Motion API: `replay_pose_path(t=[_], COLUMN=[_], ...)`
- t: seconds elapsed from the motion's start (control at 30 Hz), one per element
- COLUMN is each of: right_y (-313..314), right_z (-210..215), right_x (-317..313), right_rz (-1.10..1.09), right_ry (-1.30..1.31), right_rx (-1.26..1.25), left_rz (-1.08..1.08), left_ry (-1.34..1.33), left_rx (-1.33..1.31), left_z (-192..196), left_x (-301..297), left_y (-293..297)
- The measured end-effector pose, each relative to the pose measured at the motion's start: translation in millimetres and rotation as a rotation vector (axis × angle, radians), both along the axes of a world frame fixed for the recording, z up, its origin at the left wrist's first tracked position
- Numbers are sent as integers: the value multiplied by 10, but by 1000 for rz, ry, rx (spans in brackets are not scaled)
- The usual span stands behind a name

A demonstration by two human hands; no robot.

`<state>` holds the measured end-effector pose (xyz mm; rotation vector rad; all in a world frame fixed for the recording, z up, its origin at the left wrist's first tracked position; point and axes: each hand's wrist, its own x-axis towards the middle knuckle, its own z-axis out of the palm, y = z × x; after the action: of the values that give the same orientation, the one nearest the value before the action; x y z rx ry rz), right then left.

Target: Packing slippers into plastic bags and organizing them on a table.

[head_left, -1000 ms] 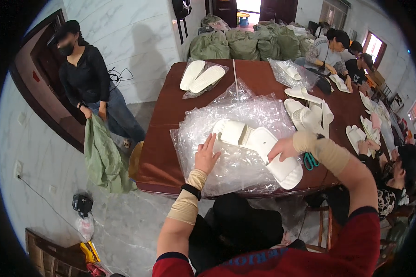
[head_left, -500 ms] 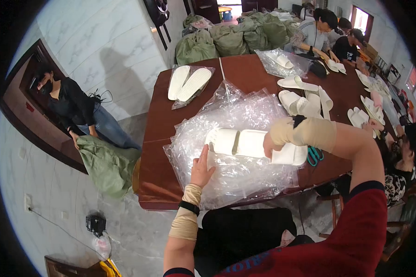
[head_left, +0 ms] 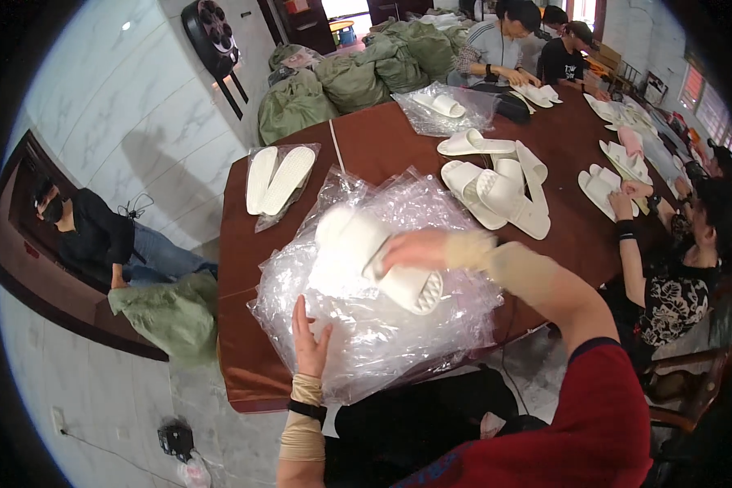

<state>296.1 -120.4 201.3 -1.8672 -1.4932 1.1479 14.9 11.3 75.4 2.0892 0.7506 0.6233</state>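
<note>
A pair of white slippers (head_left: 382, 256) was held above the pile of clear plastic bags (head_left: 366, 325) near the table's (head_left: 382, 142) near edge, grasped by the right hand (head_left: 419, 248). The left hand (head_left: 309, 346) lay open, fingers flat on the bags. Other slippers (head_left: 496, 191) lay farther along the table.

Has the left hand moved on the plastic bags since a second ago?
Yes. The left hand has slid back from the middle of the pile of clear bags toward its near edge, at the table rim.
</note>
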Motion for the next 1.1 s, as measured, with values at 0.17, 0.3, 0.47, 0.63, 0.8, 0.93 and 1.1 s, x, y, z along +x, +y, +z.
replay_pose_path(t=[0.17,0.3,0.47,0.63,0.8,0.93,1.1], right_y=[-698,-219,1949,3482,4237,4447,3955], right_z=[64,367,-17,-983,-1654,-1777,-402], right_x=[1704,2055,554,-434,-726,-136,266], right_rz=[-259,-276,69,378,162,49,-477], right_ry=[-275,-1279,-1147,-1227,-1324,-1302,-828], right_rx=[463,107,536,438,407,467,719], left_rz=[-23,-17,22,21,30,-7,26], left_ry=[117,144,172,182,206,192,196], left_rx=[479,388,449,433,411,426,442], left_z=[-314,-312,-350,-405,-401,-393,-429], left_x=[-34,20,-64,26,-2,96,-79], left_y=[71,53,36,47,78,81,64])
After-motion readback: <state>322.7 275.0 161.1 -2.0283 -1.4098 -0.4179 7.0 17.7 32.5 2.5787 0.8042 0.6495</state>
